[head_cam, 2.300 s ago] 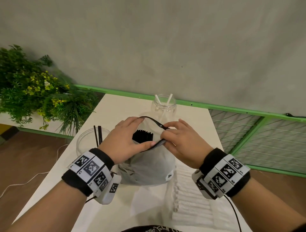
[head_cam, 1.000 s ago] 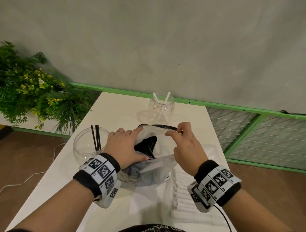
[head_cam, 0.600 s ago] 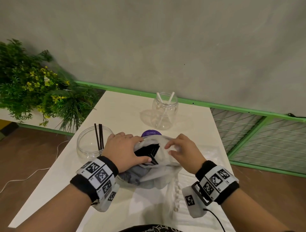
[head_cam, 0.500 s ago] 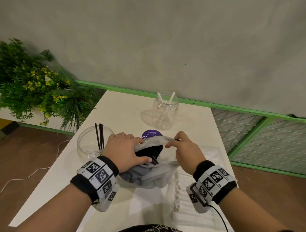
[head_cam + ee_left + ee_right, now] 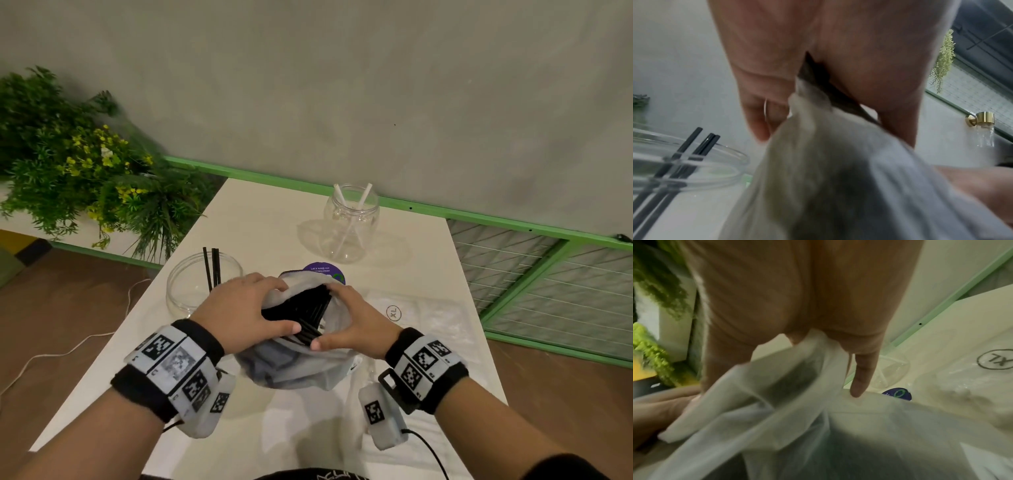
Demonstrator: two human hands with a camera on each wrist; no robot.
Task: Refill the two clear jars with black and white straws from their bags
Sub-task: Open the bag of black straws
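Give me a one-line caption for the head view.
Both hands, left hand and right hand, hold open a bag of black straws between two clear jars.

A white table (image 5: 260,219) carries everything; at its 12 o'clock, toward the far edge, stands a clear jar (image 5: 351,226) with two white straws leaning in it; at 9 o'clock, by the left edge, sits a wide clear jar (image 5: 191,284) holding a few black straws; at the centre lies a translucent bag of black straws (image 5: 301,356), its mouth open; at 3 o'clock, just beside it, lies a flat clear bag marked XL (image 5: 421,318).
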